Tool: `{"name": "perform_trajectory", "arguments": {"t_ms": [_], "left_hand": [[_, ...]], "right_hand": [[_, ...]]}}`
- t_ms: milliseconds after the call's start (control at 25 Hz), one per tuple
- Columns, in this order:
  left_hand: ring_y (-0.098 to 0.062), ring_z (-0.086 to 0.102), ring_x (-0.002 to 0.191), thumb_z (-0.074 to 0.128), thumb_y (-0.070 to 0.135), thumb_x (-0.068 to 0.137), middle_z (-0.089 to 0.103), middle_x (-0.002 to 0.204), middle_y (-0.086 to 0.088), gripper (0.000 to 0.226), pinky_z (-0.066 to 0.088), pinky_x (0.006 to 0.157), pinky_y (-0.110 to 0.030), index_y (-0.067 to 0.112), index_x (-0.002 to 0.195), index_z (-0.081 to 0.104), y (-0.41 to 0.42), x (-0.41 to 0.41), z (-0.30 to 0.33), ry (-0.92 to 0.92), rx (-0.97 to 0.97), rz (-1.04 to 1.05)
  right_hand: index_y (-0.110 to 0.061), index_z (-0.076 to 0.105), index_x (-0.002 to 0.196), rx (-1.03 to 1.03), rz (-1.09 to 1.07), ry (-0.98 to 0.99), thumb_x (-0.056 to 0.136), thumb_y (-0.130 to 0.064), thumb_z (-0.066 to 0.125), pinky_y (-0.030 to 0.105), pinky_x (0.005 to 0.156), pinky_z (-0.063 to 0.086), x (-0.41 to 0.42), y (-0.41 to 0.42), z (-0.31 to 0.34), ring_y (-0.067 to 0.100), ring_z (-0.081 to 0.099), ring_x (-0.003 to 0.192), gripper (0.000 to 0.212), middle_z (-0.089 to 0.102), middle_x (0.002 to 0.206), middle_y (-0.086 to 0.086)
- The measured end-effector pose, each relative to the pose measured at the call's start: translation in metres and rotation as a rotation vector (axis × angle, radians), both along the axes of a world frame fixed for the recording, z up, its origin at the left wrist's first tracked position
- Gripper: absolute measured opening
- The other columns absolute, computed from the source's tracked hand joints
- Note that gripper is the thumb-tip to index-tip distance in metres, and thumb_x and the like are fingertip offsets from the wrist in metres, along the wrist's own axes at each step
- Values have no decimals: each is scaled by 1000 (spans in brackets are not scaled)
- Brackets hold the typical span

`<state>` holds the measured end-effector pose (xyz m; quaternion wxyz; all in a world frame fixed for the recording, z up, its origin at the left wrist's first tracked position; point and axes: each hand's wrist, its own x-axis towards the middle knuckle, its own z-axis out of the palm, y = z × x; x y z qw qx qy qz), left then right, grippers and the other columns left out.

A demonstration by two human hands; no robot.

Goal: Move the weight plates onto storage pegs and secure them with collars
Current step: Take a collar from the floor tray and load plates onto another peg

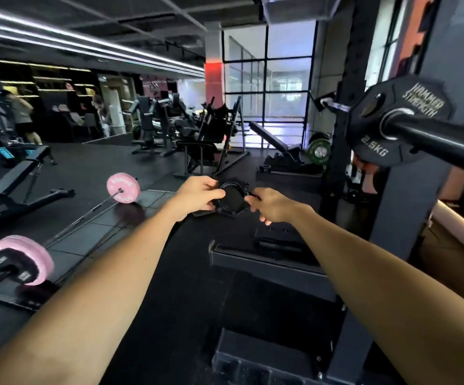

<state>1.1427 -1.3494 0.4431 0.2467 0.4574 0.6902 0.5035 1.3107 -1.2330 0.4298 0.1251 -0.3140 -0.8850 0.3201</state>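
Black collar point(233, 196), gripped by both hands

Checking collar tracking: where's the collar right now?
Head view, centre: the black collar is held out in front between the left hand and right hand, above the dark floor, left of and below the 2.5KG plate on its peg.

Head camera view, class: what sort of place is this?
A gym, almost certainly: a 2.5 kg weight plate on a bar, a pink-plated barbell on the floor, and exercise benches and machines behind.
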Motion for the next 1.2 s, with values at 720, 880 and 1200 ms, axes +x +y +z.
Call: {"name": "perform_trajectory", "arguments": {"t_ms": [720,880,1200], "left_hand": [[-27,70,73,58,16,90,70,84,-21,25,58,68,-26,-8,84,64,253,-154,-245,136,-508,14],[-32,72,81,56,15,91,71,87,-26,26,58,77,-48,-10,90,66,285,-169,-299,110,-629,4],[-34,66,69,52,16,93,61,68,-17,32,52,63,-44,-3,67,55,321,-191,-348,266,-725,30]], "right_hand": [[-5,52,96,-319,-48,-356,101,-37,40,34,65,37,-164,248,-238,28,52,82,35,49,75,4],[-9,50,76,-349,-46,-447,101,-36,40,34,62,32,-186,278,-298,27,50,75,39,50,74,9],[-10,49,72,-415,-132,-418,100,-34,44,32,53,32,-213,303,-351,19,46,59,37,49,67,5]]}}
